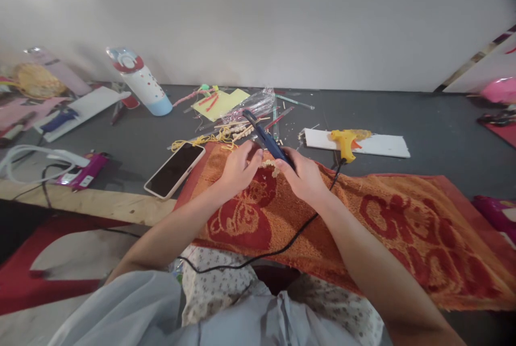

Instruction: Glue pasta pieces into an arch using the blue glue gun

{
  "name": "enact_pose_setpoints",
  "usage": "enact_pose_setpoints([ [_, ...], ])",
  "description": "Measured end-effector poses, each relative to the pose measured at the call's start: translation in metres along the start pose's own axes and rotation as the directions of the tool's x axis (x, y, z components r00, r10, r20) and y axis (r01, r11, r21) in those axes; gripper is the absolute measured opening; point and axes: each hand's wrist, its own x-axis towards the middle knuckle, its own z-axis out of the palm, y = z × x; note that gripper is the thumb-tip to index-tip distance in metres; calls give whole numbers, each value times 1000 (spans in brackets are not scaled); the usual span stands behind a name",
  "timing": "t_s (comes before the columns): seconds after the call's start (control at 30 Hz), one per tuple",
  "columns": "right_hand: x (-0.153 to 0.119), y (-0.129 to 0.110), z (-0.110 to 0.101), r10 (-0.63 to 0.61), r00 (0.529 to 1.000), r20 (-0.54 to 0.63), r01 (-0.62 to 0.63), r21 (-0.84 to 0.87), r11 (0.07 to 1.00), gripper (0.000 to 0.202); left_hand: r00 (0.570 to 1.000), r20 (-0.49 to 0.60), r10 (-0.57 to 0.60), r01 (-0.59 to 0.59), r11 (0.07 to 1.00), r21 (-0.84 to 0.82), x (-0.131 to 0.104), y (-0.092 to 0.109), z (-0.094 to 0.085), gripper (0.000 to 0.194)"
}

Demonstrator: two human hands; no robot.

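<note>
Above an orange towel point(322, 228) with red patterns, both hands are close together. My right hand point(302, 177) is closed round a dark blue tool point(269, 141), whose long end points up and to the left. My left hand point(243, 167) has its thumb and fingers pinched on one end of a small cream-coloured beaded piece point(266, 164). The other end of that piece reaches my right thumb. The tool passes just above the piece, and its exact kind is hard to make out.
A phone point(175, 170) lies left of the towel. Behind are yellow cord point(201, 141), sticks, plastic wrap point(253, 105) and yellow paper point(220, 104). A yellow glue gun point(347, 143) rests on a white board point(387, 145); its black cable crosses the towel. A bottle point(143, 85) stands back left.
</note>
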Motion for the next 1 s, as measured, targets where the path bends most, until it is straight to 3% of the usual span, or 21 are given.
enact_pose_setpoints([
  [0.07,1,2,-2,-6,1000,-6,6,-32,999,44,989,-48,142,-132,978,162,2,2,-9,24],
  [0.13,2,3,-2,-2,1000,-6,2,-70,998,46,949,-115,295,-255,928,272,5,4,-18,21],
  [0.2,2,4,-1,6,1000,1,-6,-100,995,48,907,-182,379,-299,887,353,9,5,-26,20],
  [0.27,2,4,-1,15,1000,14,-14,-111,994,47,896,-217,387,-281,874,397,13,3,-33,15],
  [0.33,2,4,0,28,999,30,-25,-98,995,45,913,-208,352,-250,883,398,18,-1,-36,11],
  [0.47,3,4,-1,50,995,81,-49,-13,999,42,975,-124,183,-144,952,272,26,-13,-37,23],
  [0.57,3,3,-3,25,989,146,-32,47,998,43,999,-44,9,-8,999,32,31,-19,-34,30],
  [0.63,3,1,-4,14,985,172,-24,59,998,44,997,28,-70,73,981,-179,33,-19,-33,36],
  [0.77,3,-3,-6,59,983,175,-64,25,998,47,987,107,-121,156,890,-428,33,-15,-32,47],
  [1.0,3,-2,-8,-8,982,189,10,-9,1000,41,984,131,-123,172,847,-503,33,-10,-33,46],
])
